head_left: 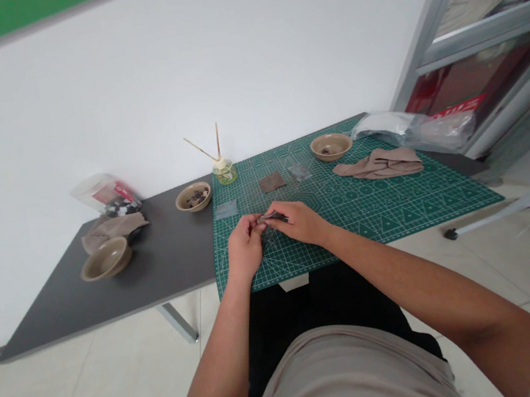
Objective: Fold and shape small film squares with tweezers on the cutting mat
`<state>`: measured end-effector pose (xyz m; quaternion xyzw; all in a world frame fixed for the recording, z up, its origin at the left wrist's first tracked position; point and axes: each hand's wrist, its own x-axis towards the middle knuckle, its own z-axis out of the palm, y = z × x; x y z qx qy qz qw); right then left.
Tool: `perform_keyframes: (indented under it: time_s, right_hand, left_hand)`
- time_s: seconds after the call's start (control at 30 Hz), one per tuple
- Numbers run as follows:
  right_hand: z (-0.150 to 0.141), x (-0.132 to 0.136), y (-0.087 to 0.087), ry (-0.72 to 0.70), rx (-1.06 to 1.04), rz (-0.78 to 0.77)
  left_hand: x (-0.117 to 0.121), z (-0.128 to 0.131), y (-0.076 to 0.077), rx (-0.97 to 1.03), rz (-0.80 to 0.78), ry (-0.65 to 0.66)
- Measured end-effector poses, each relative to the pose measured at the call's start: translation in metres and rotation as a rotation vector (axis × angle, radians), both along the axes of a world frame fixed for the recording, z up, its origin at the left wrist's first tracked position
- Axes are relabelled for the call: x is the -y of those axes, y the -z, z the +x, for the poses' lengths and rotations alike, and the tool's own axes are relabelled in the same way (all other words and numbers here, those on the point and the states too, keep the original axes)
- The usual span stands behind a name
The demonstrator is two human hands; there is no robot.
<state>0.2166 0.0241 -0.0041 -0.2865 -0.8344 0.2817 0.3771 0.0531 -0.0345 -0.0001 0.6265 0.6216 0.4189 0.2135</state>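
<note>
Both hands meet over the near left part of a green cutting mat (376, 201). My left hand (244, 247) is closed in a pinch on something small that I cannot make out. My right hand (298, 220) is closed on a thin dark tool (272, 216) whose tip points left at the left fingertips. Just beyond the hands lie small fabric squares: a grey one (225, 210), a brown one (272, 182) and another grey one (300, 172).
A dark grey table (173, 253) carries three tan bowls (106, 258) (193, 197) (331, 146), a reed diffuser bottle (224, 171), folded beige cloths (380, 164) (111, 229), a plastic container (106, 195) and a clear plastic bag (415, 128). A metal shelf frame (484, 29) stands at right.
</note>
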Motion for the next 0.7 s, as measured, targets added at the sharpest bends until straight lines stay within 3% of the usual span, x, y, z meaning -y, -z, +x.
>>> perform_keyframes:
  time_s: [0.7]
  right_hand:
    - [-0.0003, 0.0000, 0.0015, 0.015, 0.035, 0.004]
  left_hand:
    - [0.0002, -0.0002, 0.0002, 0.036, 0.003, 0.003]
